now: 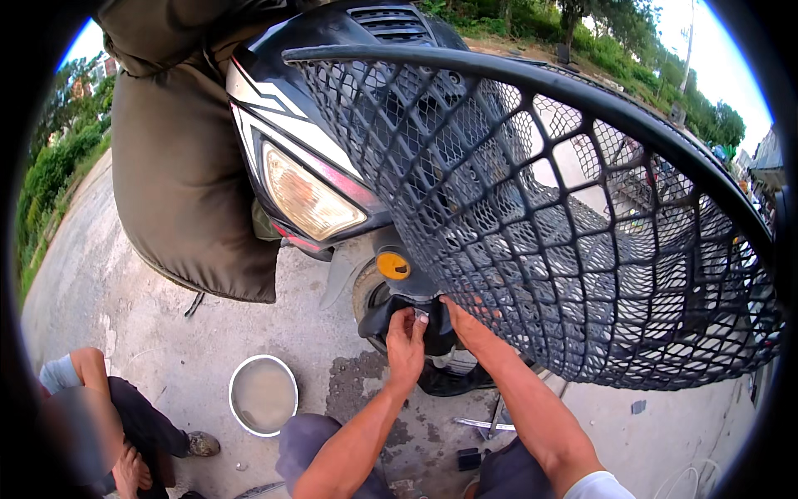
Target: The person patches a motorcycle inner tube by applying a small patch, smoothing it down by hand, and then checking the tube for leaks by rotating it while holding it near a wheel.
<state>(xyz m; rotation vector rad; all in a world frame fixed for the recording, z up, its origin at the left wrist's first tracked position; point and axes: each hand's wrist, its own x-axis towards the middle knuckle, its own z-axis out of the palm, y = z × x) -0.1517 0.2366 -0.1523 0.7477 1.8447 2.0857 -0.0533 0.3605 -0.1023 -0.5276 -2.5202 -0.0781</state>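
Hands point(406, 343) at black part point(379, 324); scooter's point(353, 170) nose points nearward, long axis foreshortened.

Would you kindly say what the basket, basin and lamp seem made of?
Basket: satin black coated metal or plastic, judging by its dark mesh. Basin: plastic or metal; its pale, smooth rim leaves that open. Lamp: probably glossy clear plastic, from its see-through, ribbed look.

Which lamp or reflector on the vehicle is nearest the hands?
The small round orange reflector, just above the left hand; the large pale lamp sits higher.
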